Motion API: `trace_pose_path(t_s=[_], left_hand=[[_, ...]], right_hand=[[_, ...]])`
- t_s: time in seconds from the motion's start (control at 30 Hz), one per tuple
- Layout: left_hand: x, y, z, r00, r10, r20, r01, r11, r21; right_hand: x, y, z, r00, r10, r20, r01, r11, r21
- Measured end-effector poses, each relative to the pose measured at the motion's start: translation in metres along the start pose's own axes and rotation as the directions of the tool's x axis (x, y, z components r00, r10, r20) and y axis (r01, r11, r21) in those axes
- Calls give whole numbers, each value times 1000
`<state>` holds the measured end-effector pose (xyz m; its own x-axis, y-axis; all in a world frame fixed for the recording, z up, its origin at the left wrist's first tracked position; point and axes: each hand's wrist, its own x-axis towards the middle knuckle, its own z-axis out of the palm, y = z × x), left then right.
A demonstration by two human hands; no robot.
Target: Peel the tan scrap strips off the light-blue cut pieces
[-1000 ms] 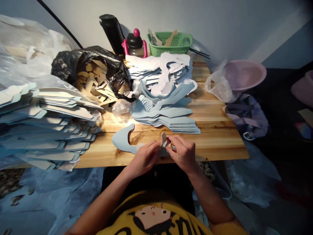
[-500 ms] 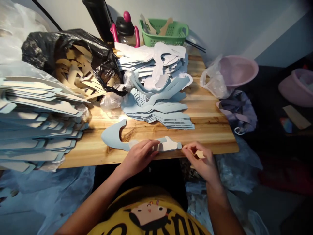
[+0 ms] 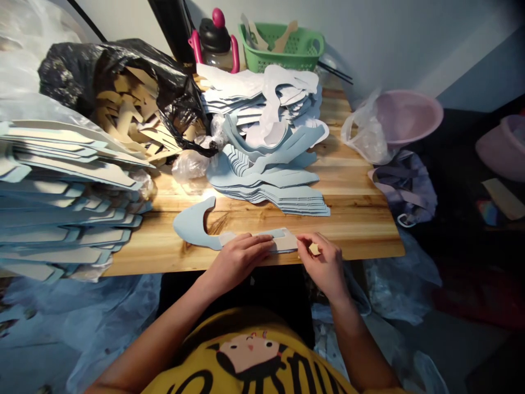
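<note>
Two bare hands at the front edge of a wooden table (image 3: 361,235), both down low and close together. Left hand (image 3: 240,261) lying flat, fingers (image 3: 256,239) closed up side by side and pressing on a long, curved pale blue cutout (image 3: 192,224), card or foam, hard to tell from up here. Cream-faced strip end (image 3: 283,239) of that cutout running along just inside the table edge. Right hand (image 3: 324,268) just beside that end, thumb and forefinger (image 3: 302,243) pinched narrow around a tiny tan scrap (image 3: 314,249). Farther back, a big heap of blue cutouts (image 3: 266,189) mid-table, a tall pile (image 3: 61,216) leaning in from the left, and a black plastic bag (image 3: 65,71) stuffed with tan cardboard shapes (image 3: 123,106). Weak spots, imo: that strip end so close to the edge, with a slip of left-hand pressure the likeliest cause of the cutout sliding off toward the lap. Tiny scrap also easy to lose, one loose pinch being enough to drop it into the crumpled plastic sheeting (image 3: 394,279) below the table. Left pile worth watching too, with a bumped forearm enough to slump the whole leaning stack.
</note>
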<state>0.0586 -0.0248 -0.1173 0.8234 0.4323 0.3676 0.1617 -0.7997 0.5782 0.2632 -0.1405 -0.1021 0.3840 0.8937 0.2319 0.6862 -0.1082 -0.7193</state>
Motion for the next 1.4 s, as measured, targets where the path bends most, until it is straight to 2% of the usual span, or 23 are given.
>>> trace_pose_path(t_s=[0.2, 0.47, 0.73, 0.83, 0.93, 1.0, 1.13, 1.23, 1.33, 1.4], left_hand=[[2, 2, -2, 1000, 19, 14, -20, 999, 27], [3, 4, -4, 998, 58, 33, -59, 997, 46], [-2, 4, 2, 995, -98, -36, 98, 995, 6], [-3, 5, 1, 993, -107, -52, 110, 992, 65], [-3, 4, -2, 994, -93, -64, 100, 987, 124], [-3, 3, -3, 991, -109, -73, 116, 988, 100], [-4, 0, -4, 989, -134, -69, 137, 990, 38], [-6, 0, -5, 984, -153, -88, 156, 987, 26], [-8, 1, -8, 986, -148, -78, 147, 989, -16], [-8, 1, -10, 993, -112, -40, 111, 994, -17]], right_hand=[[1, -2, -1, 997, -54, 60, 58, 996, -74], [-2, -1, -3, 994, -59, 95, 61, 998, -27], [-1, -2, -11, 988, -68, 136, 53, 993, 108], [-1, -4, -15, 981, -102, 164, 86, 991, 102], [-6, -14, -18, 975, -159, 152, 159, 987, 14], [-10, -26, -22, 968, -199, 156, 206, 978, -29], [-15, -50, -30, 942, -237, 238, 207, 967, 148], [-13, -49, -29, 971, -150, 188, 107, 969, 222], [-13, -34, -24, 991, -43, 127, 24, 989, 148], [-13, -25, -20, 990, -42, 134, 28, 994, 105]])
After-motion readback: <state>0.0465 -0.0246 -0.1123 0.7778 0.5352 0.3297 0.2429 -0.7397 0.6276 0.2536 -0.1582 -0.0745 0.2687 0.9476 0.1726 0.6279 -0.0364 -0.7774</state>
